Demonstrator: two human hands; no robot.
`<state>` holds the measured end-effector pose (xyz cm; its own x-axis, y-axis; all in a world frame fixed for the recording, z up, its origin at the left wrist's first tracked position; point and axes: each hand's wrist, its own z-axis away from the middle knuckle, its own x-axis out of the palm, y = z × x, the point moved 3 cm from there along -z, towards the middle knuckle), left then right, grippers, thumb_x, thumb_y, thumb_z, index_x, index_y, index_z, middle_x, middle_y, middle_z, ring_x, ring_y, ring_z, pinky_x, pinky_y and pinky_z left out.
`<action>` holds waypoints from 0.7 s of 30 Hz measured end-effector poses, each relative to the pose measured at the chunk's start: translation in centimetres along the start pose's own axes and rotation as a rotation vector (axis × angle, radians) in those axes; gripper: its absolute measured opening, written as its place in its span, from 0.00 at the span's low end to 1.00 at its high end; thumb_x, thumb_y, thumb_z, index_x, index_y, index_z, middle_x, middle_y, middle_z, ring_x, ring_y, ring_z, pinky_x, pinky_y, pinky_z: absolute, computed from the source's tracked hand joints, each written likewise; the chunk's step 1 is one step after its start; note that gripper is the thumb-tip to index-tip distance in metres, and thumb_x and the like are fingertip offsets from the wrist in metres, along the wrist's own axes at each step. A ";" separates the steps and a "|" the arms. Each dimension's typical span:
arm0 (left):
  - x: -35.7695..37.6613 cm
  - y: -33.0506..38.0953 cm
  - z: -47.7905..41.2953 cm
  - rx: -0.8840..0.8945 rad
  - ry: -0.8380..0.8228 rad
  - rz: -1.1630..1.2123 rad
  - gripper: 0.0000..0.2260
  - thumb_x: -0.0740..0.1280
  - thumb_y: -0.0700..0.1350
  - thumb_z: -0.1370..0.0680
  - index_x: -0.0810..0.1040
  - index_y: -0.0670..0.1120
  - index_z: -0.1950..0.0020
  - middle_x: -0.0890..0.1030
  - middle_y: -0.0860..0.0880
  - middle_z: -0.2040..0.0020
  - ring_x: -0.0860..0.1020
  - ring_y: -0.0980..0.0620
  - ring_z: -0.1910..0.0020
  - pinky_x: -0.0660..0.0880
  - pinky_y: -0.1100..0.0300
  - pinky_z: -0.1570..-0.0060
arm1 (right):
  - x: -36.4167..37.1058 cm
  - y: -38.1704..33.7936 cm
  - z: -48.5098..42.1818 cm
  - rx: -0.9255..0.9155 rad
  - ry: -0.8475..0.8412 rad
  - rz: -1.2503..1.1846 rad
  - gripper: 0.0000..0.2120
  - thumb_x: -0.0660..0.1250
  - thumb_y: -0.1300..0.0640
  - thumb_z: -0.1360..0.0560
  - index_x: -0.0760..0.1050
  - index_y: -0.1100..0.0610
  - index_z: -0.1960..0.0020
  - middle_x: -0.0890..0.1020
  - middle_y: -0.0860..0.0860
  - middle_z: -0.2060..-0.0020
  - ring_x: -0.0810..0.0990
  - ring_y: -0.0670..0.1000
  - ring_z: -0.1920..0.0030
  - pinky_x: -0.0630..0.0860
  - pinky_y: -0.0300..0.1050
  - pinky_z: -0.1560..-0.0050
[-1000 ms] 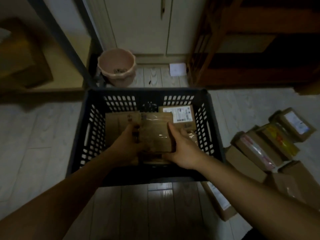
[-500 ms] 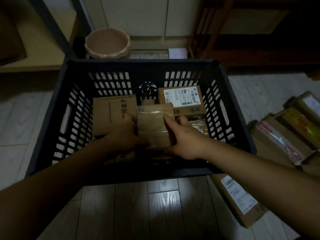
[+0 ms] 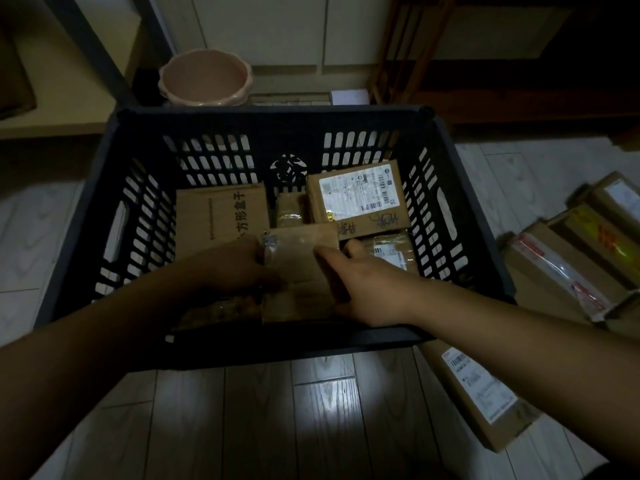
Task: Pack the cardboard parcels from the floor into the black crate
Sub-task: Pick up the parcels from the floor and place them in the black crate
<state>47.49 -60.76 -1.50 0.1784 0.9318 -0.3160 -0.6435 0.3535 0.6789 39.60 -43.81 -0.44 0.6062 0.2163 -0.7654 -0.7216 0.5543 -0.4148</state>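
The black crate [image 3: 270,120] stands on the floor in front of me with several cardboard parcels inside. Low in its near middle is a taped brown parcel [image 3: 300,268], gripped from both sides: my left hand [image 3: 228,268] on its left edge, my right hand [image 3: 363,282] on its right edge. Behind it lie a parcel with printed characters [image 3: 218,213], a parcel with a white shipping label [image 3: 356,195] and a small taped one [image 3: 289,211]. More parcels [image 3: 568,261] are stacked on the floor to the right, and one labelled parcel [image 3: 481,389] lies by the crate's near right corner.
A pink scalloped tub [image 3: 206,77] stands just behind the crate. A dark metal shelf post [image 3: 100,53] rises at the back left, and a wooden rack [image 3: 408,50] at the back right. White cabinet doors close off the back.
Both hands have lowered the taped parcel deeper into the crate's near middle. My head has moved closer over the crate.
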 end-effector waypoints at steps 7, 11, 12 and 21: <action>-0.4 0.3 -0.1 -0.062 -0.001 0.083 0.11 0.68 0.36 0.25 0.75 0.44 0.44 0.83 0.44 0.56 0.81 0.48 0.63 0.78 0.59 0.64 | -0.6 0.9 0.0 -0.018 -0.007 -0.097 0.44 0.70 0.54 0.26 0.44 0.46 0.22 0.57 0.55 0.29 0.65 0.58 0.31 0.64 0.38 0.38; 0.5 0.0 -0.3 -0.090 -0.046 0.076 0.08 0.67 0.36 0.25 0.75 0.45 0.48 0.82 0.44 0.55 0.81 0.54 0.68 0.76 0.64 0.70 | 0.2 1.1 -0.2 -0.007 -0.044 -0.113 0.43 0.71 0.53 0.27 0.47 0.47 0.22 0.58 0.56 0.29 0.65 0.59 0.31 0.66 0.42 0.33; 0.5 0.1 -0.2 -0.108 -0.053 0.077 0.06 0.66 0.36 0.24 0.74 0.46 0.50 0.82 0.45 0.57 0.80 0.55 0.71 0.75 0.65 0.73 | 0.4 1.0 -0.3 -0.004 -0.057 -0.112 0.43 0.71 0.52 0.27 0.47 0.47 0.22 0.57 0.56 0.29 0.65 0.59 0.30 0.66 0.44 0.32; -1.8 1.3 0.8 -0.153 -0.090 0.103 0.07 0.62 0.40 0.21 0.75 0.40 0.46 0.84 0.43 0.59 0.80 0.48 0.68 0.78 0.60 0.70 | -0.8 0.5 0.3 0.002 -0.010 -0.180 0.42 0.70 0.53 0.26 0.47 0.45 0.22 0.61 0.53 0.33 0.66 0.55 0.33 0.68 0.41 0.36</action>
<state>46.97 -61.91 0.48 0.1674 0.9684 -0.1849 -0.7659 0.2458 0.5940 38.82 -43.42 0.11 0.7285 0.1215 -0.6742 -0.6007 0.5864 -0.5434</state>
